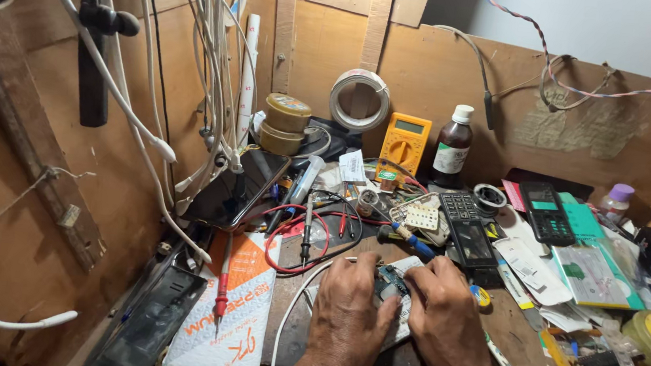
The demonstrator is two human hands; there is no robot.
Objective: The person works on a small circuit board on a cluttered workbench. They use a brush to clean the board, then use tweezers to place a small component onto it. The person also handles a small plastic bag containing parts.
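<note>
Both of my bare hands meet low at the cluttered wooden workbench (306,300): left hand (345,308) and right hand (444,318) each pinch the small blue-green circuit board (391,278) lying on a white slab between them. Just left lies a red multimeter probe (224,281) on an orange-and-white packet (238,310); behind stands a yellow multimeter (405,143) beside a brown glass bottle (452,151).

Circuit board (391,279): small, dark blue-green, studded with tiny parts, lying flat on a white phone shell (408,296). Shell: pale, rectangular, angled across the bench near its front edge, partly covered by both hands.
</note>
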